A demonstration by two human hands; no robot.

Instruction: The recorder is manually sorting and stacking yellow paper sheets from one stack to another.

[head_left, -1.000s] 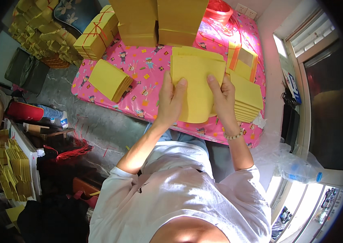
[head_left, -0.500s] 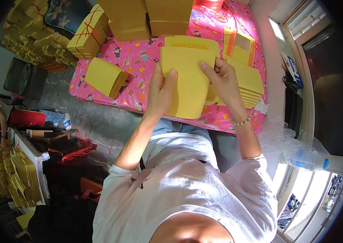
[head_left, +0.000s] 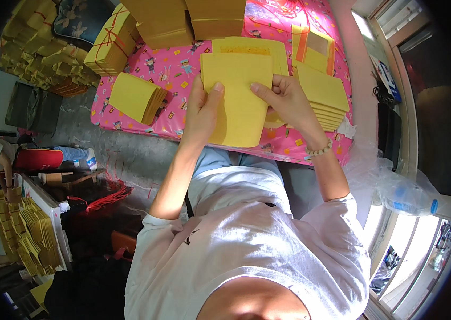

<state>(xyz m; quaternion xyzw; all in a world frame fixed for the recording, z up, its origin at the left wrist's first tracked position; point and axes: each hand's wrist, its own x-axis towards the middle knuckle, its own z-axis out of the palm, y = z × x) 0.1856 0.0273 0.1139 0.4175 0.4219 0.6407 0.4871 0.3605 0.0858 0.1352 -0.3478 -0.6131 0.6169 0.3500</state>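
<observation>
I hold a yellow paper piece upright between my hands, over the near edge of the pink table; whether it is one layer or several I cannot tell. My left hand grips its left side, thumb flat on the front. Along the right side my right hand pinches it with the thumb in front and fingers curled behind. Just behind it lies a yellow sheet with an orange speckled strip. To the right sits a layered yellow stack. A smaller yellow pile lies to the left.
Tall yellow stacks and a red-tied bundle stand at the back of the patterned pink table. Red string lies at the far right. At lower left another person reaches over yellow stacks. A plastic bottle rests at right.
Both hands have shifted slightly left with the yellow paper, their grip much the same. The view has tilted a little. The other person's arm has moved slightly over the stacks.
</observation>
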